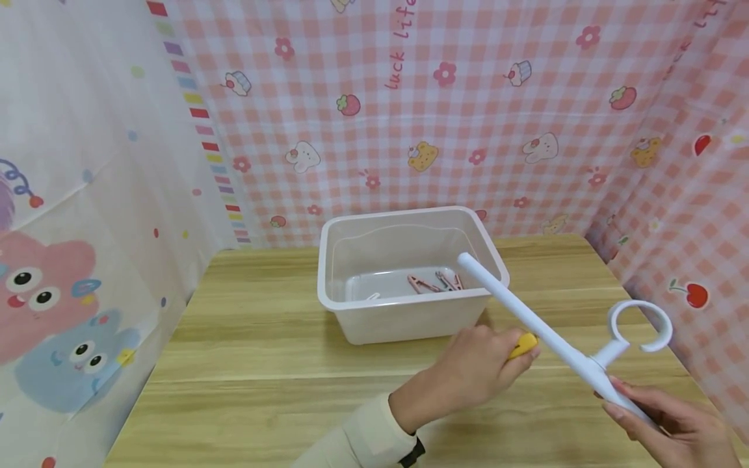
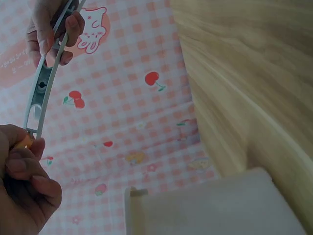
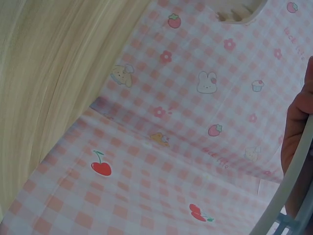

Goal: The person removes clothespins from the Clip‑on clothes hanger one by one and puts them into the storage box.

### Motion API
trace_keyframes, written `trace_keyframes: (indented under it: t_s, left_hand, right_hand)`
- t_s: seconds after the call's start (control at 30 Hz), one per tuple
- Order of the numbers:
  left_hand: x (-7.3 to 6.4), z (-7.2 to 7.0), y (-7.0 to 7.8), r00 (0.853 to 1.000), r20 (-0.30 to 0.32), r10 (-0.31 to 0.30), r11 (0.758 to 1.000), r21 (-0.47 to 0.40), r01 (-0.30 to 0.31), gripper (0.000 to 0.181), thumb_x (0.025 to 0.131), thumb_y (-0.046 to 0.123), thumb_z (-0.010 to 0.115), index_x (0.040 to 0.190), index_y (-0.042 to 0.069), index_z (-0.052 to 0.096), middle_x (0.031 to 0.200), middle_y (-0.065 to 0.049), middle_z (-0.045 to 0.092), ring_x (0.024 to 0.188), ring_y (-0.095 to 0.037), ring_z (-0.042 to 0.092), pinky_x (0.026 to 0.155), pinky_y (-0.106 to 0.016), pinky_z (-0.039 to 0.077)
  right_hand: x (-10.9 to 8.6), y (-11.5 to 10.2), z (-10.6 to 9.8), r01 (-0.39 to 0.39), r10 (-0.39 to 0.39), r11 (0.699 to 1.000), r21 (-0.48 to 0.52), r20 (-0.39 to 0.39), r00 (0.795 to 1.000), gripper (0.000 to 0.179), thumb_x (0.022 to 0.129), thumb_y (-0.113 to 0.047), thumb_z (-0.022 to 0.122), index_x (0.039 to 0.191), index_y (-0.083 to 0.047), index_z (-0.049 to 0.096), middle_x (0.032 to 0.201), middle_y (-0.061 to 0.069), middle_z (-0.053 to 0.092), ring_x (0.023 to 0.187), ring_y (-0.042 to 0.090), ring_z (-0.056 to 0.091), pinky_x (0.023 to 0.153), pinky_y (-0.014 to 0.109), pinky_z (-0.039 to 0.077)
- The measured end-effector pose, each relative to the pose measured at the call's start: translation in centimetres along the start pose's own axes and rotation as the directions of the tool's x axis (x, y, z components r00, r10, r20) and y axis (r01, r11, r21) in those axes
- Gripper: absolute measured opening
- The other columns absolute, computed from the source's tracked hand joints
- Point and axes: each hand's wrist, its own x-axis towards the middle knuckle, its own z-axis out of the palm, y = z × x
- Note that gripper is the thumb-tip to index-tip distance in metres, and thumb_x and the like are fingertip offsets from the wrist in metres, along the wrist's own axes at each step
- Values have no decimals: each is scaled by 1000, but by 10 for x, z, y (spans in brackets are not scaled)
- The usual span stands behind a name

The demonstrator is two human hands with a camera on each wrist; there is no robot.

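Note:
My right hand (image 1: 673,416) grips a white plastic hanger (image 1: 550,338) near one end of its bar, which tilts up toward the left. A round, open-ended hook (image 1: 667,318) stands out from the bar. My left hand (image 1: 468,364) pinches a yellow clothespin (image 1: 523,345), largely hidden by the fingers, beside the bar. In the left wrist view the clothespin (image 2: 25,142) meets one end of the hanger (image 2: 41,90), whose hollow underside shows, and the right hand (image 2: 54,32) holds it higher up. The right wrist view shows part of the right hand (image 3: 296,127) behind the hanger.
A white plastic bin (image 1: 409,318) stands on the wooden table (image 1: 246,364) beyond my left hand. Pink clothespins (image 1: 422,284), a grey-green clothespin (image 1: 446,281) and a small white piece (image 1: 373,296) lie inside. Patterned cloth (image 1: 374,130) hangs behind and at both sides.

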Motion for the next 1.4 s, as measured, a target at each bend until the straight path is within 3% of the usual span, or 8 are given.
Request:
trace_keyframes:
  t_s: [0.1, 0.2, 0.37, 0.53, 0.8, 0.97, 1.23, 1.4]
  left_hand:
    - [-1, 1, 1, 997, -45, 56, 973, 227, -45, 26, 104, 41, 57, 88, 22, 62, 56, 15, 44, 47, -1, 38, 41, -15, 27]
    - [-3, 3, 1, 986, -106, 126, 903, 424, -70, 23, 98, 46, 63, 93, 24, 64, 55, 17, 52, 44, -1, 42, 39, -18, 31]
    - [-3, 6, 1, 961, -182, 208, 820, 568, -70, 27, 93, 48, 68, 98, 23, 60, 55, 19, 55, 44, 2, 49, 39, -19, 39]
    - [-3, 6, 2, 951, -214, 222, 811, 582, -58, 28, 91, 48, 70, 96, 23, 59, 53, 19, 53, 43, 3, 48, 38, -18, 38]
    - [-3, 4, -1, 947, -204, 247, 788, 611, -74, 32, 90, 53, 70, 89, 24, 58, 54, 20, 53, 43, 3, 49, 39, -18, 39]
    - [-3, 0, -2, 948, -191, 253, 791, 605, -89, 31, 91, 54, 68, 89, 24, 59, 54, 20, 52, 44, 4, 48, 39, -17, 38]
    - [-1, -4, -2, 952, -195, 234, 827, 554, -90, 26, 92, 51, 68, 92, 25, 62, 58, 20, 56, 46, 3, 52, 40, -19, 41]
    - [-2, -8, -4, 972, -141, 186, 872, 481, -97, 23, 95, 48, 66, 91, 26, 63, 58, 19, 55, 48, 2, 51, 42, -20, 41]
  right_hand:
    - [-1, 3, -1, 21, -20, 999, -43, 19, 1000, 28, 81, 6, 79, 101, 23, 68, 109, -3, 79, 66, 0, 60, 47, 13, 42]
    - [-2, 6, -3, 44, -41, 998, -36, 70, 997, 31, 85, 4, 76, 105, 25, 67, 108, -4, 79, 68, -1, 60, 48, 13, 42]
    - [-3, 9, -5, 47, -48, 999, 8, 129, 990, 32, 89, 8, 70, 114, 27, 62, 105, -5, 78, 62, 1, 55, 46, 15, 39]
    - [-4, 8, -5, 28, -27, 1000, -13, 110, 994, 30, 87, 14, 69, 114, 26, 62, 108, -4, 78, 62, 2, 56, 45, 16, 40]
    - [-3, 1, -7, -34, 53, 983, -182, 104, 993, 37, 80, 30, 62, 116, 22, 64, 106, -18, 76, 62, -2, 58, 44, 18, 41]
    - [-3, -1, -6, -22, 43, 973, -229, 90, 995, 34, 82, 26, 65, 115, 23, 64, 101, -21, 74, 62, -3, 57, 44, 17, 41]
    - [2, 5, -4, 49, -58, 992, 118, 72, 996, 34, 87, 10, 71, 112, 30, 60, 101, 1, 78, 66, 4, 59, 45, 17, 40]
    - [4, 7, -5, 71, -83, 984, 163, 72, 994, 35, 87, 9, 71, 112, 30, 59, 99, 2, 78, 67, 4, 58, 45, 17, 39]
